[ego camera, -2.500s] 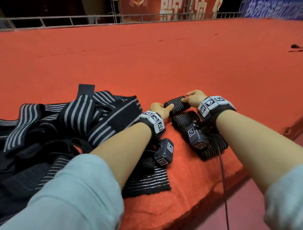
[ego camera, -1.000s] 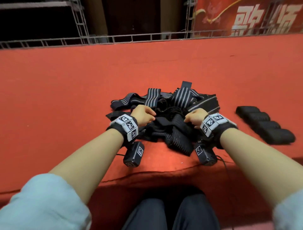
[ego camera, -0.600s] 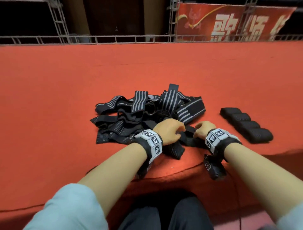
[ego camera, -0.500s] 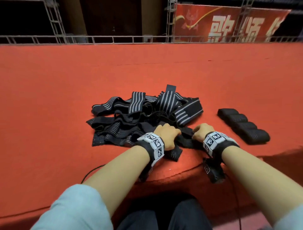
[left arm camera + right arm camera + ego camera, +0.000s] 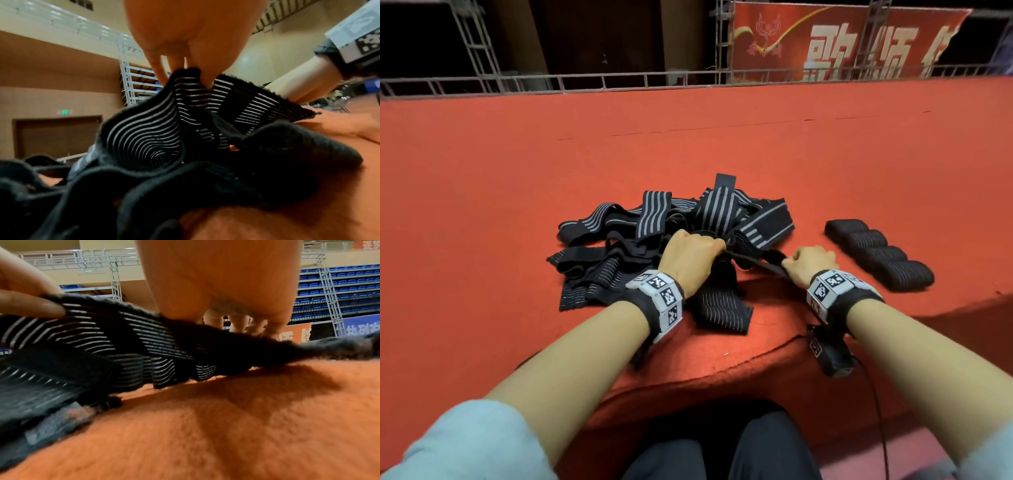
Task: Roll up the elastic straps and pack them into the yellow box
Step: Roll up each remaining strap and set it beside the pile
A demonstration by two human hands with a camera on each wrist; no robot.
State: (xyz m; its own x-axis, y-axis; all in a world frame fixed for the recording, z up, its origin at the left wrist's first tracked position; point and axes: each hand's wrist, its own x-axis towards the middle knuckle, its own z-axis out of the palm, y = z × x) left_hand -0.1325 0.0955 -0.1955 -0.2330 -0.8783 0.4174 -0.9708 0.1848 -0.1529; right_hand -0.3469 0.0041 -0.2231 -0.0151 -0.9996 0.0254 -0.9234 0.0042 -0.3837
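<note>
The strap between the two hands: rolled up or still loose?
Loose: the strap stretches unrolled between the left hand and right hand.

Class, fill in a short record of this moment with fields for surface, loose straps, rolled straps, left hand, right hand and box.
surface: red carpeted platform
loose straps: tangled pile of black grey-striped elastic straps
rolled straps: four black rolls in a row, right of the pile
left hand: pinches one black striped strap
right hand: grips the same strap, stretched between both
box: not in view

Head downward; wrists low, close
</note>
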